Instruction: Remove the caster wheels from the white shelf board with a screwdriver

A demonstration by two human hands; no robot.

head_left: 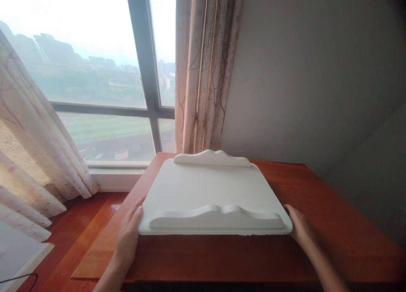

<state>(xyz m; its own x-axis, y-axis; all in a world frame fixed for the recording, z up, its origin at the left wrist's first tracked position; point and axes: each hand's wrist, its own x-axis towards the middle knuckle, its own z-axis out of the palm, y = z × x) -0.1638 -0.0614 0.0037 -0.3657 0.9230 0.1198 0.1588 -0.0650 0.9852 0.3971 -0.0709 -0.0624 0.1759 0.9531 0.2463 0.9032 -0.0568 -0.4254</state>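
A white rectangular board [203,186] with rounded corners lies over the wooden table. A wavy-topped white rail [215,218] stands along its near edge, and a second wavy rail [211,158] along its far edge. My left hand [128,230] grips the board's left side near the front corner, thumb against the edge. At the right front corner, my right hand [300,226] holds the opposite side. The fingers of both hands are partly hidden beside or below the board. Whether the board rests fully on the table, I cannot tell.
The reddish-brown table [330,224] extends to the right, its near edge at the bottom. Behind it hang a patterned curtain [203,72] and a grey wall [301,72]. A window [101,72] and another curtain [34,127] are left. A dark cable [30,276] shows at lower left.
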